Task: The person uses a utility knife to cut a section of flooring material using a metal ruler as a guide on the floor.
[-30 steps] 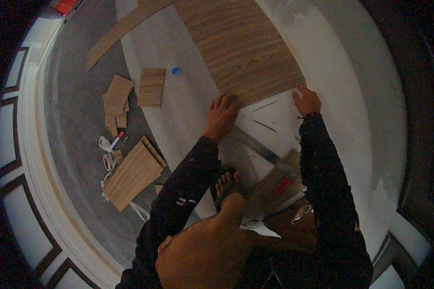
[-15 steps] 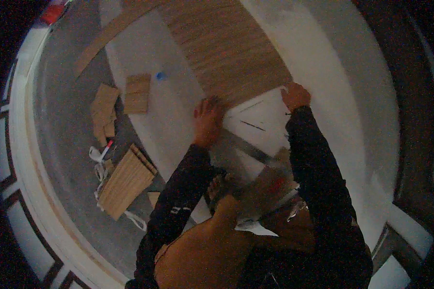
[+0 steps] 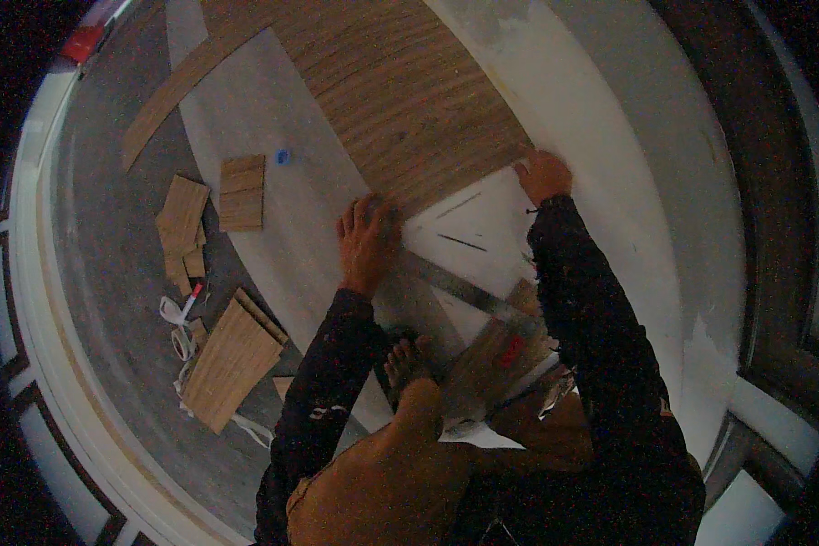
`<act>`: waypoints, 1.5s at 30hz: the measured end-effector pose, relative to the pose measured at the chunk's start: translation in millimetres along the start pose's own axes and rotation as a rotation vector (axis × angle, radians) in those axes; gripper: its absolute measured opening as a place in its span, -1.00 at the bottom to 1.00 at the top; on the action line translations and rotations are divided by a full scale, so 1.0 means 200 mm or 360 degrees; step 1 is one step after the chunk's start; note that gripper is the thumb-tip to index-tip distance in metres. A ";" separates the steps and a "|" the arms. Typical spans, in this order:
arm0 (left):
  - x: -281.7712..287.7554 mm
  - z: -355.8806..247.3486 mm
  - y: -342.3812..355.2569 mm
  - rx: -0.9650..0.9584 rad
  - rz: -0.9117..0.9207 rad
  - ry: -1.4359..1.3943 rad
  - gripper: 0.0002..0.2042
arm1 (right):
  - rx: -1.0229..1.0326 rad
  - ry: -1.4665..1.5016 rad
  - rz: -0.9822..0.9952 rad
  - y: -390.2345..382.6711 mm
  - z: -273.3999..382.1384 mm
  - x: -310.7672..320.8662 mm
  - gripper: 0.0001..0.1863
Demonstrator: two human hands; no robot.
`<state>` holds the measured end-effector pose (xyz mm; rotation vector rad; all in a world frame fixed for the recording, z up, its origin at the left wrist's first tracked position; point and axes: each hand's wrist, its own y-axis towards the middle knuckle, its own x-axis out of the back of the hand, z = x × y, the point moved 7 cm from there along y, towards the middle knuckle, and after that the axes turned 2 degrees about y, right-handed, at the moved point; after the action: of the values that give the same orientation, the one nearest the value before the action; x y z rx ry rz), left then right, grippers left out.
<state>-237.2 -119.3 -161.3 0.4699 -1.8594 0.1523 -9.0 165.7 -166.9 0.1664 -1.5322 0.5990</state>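
Observation:
A wide wood-look floor panel (image 3: 409, 100) runs away from me over a white surface. My left hand (image 3: 369, 238) rests at its near left corner, with fingers spread and slightly bent. At the near right corner, the fingers of my right hand (image 3: 546, 176) are curled around the panel's edge. Between my hands, the panel's near edge borders a white patch (image 3: 482, 214) with two dark narrow slits or lines. A grey flat strip (image 3: 464, 284) lies slantwise below it, beside a wood-look piece (image 3: 482, 364) bearing a red object (image 3: 511, 351).
Left of me lie a square wood-look offcut (image 3: 242, 193), jagged offcuts (image 3: 183, 218) and a larger stacked piece (image 3: 234, 364). A small blue object (image 3: 283, 156) is near the square one. White cord (image 3: 182, 338) and a curved wood-look strip (image 3: 187, 91) lie farther left. My bare foot (image 3: 409, 362) is close by.
The view has shifted slightly, so most things sit a little farther left. My left hand's fingers look more spread at the corner; my right hand stays on the panel's right corner.

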 end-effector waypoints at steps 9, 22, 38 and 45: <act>0.02 0.03 0.00 -0.0028 -0.0031 -0.0001 -0.56 | 0.0108 -0.0038 0.0069 0.01 0.03 0.05 -0.48; 0.04 0.10 -0.03 -0.0019 -0.0135 -0.0143 -0.43 | 0.0264 0.0742 -0.0257 -0.33 0.16 -0.16 -0.49; 0.06 0.21 -0.04 -0.0081 -0.0144 0.0073 -0.49 | -0.0347 0.1451 -0.0058 -0.07 0.12 -0.21 -0.19; -0.03 0.07 -0.02 -0.0139 -0.0137 0.0120 -0.57 | -0.0056 0.1790 -0.0266 -0.01 -0.15 -0.38 -0.30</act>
<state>-246.9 -125.7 -171.5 0.4765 -1.7615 0.0300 24.3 157.7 -241.0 -0.0747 -0.4306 0.4038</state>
